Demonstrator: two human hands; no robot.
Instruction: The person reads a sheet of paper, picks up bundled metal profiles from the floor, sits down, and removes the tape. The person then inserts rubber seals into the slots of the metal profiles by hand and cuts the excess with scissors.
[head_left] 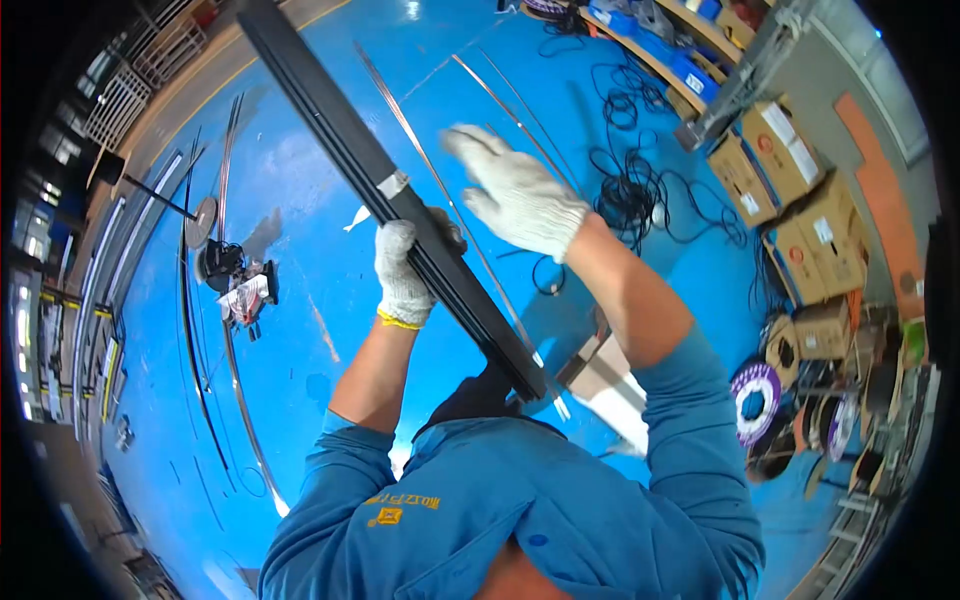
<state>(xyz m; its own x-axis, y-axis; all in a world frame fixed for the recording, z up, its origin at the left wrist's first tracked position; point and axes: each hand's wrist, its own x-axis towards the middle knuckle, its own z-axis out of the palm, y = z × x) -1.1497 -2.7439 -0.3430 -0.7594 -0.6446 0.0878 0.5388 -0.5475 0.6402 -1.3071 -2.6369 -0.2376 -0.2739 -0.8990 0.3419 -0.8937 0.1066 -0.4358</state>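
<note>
A long bundle of dark profile strips slants across the view, from the upper left down to my waist. My left hand, in a white knitted glove with a yellow cuff edge, is wrapped round the bundle below its middle. A pale band of tape or a label sits on the bundle just above that hand. To the right of the bundle, apart from it, my right hand is raised in a white glove. Its fingers are stretched out, with the tips slightly blurred, and it holds nothing.
Long thin strips lie on the blue floor. Tangled black cable lies at the right, near stacked cardboard boxes and a purple-rimmed reel. At the left stand a round-based post and a dark device.
</note>
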